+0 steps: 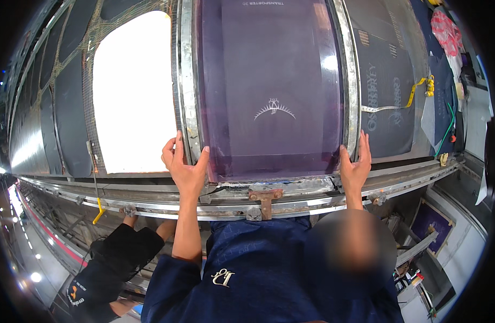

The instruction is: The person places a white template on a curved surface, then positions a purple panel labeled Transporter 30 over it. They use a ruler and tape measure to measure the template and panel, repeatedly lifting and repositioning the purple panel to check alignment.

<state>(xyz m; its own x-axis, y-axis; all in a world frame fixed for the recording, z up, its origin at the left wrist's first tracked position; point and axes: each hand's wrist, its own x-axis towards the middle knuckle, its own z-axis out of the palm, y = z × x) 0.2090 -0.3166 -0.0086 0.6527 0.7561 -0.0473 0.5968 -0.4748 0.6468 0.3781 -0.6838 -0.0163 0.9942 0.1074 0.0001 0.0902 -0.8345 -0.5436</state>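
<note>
A screen printing frame (pixel 189 81) with metal side bars lies lengthwise in front of me on the long table. Its purple mesh (pixel 272 140) bears a small pale arched design near the middle. My left hand (pixel 186 166) grips the frame's left bar close to the near corner, thumb on the inner side and fingers on the outer. At the opposite near corner, my right hand (pixel 356 168) holds the right bar the same way. A rusty metal bracket (pixel 266 200) sits at the middle of the frame's near edge, above the rail.
Dark fabric pieces (pixel 72 113) and a bright white panel (pixel 134 97) lie left of the frame. On the right are a dark printed panel (pixel 387 102), a yellow-and-white measuring tape (pixel 417 91) and a red-and-white plastic bag (pixel 447 32). A metal rail (pixel 312 207) edges the table. A co-worker in black (pixel 105 269) is at lower left.
</note>
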